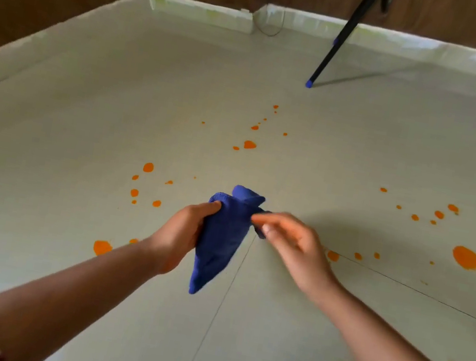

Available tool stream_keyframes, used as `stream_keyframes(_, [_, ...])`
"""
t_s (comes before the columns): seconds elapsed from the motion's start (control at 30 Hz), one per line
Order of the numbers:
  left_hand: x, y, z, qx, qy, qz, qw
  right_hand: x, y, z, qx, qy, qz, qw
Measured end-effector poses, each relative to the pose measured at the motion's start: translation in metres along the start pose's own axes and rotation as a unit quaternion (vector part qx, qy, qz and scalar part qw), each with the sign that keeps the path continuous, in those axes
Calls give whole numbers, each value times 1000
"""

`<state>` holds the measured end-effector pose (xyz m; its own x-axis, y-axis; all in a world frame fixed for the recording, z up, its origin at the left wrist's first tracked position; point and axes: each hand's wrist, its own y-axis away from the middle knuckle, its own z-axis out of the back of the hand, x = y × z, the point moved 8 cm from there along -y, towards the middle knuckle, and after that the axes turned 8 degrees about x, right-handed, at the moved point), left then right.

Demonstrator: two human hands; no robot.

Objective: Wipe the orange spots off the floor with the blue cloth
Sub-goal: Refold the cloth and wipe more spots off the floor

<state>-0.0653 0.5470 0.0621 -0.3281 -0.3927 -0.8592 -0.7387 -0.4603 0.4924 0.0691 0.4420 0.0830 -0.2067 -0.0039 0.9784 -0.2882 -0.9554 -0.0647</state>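
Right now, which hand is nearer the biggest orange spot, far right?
Right. The right hand is left of the biggest orange spot; the left hand is further left, beyond the blue cloth.

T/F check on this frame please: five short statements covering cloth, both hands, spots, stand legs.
1. The blue terry cloth is pressed flat on the pale floor. False: it hangs in the air, gripped by the left hand.
2. The right hand is far from the cloth. False: its fingers are at the cloth's upper right edge, though blur hides the grip.
3. Orange spots lie on the floor to both sides of the hands. True.
4. The largest spot lies left of the cloth. False: it is on the right.
5. Black legs with blue feet stand at the far right. True.
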Motion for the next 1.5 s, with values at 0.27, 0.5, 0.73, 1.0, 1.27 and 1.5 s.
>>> stream_keyframes(0.27, [-84, -1, 53, 23, -114, -110, 987, 36, -66, -26, 136, 165, -166, 963])
stream_keyframes(0.5, [-97, -21, 69, 46, -56, -107, 992, 65, -60, -53, 133, 80, -260, 953])
stream_keyframes(0.73, [2, -19, 85, 78, 14, -14, 997, 54, -68, -70, -15, -284, -247, 926])
stream_keyframes(1.0, [-33, -4, 102, 111, 123, -67, 984, -16, -56, -82, -73, -382, -292, 874])
stream_keyframes(1.27, [-37, -5, 77, 35, 108, 13, 993, 17, -40, -57, -139, 119, -179, 967])
stream_keyframes(1.5, [3, -20, 67, -35, 42, 84, 995, -15, -49, -102, -36, 40, -145, 988])
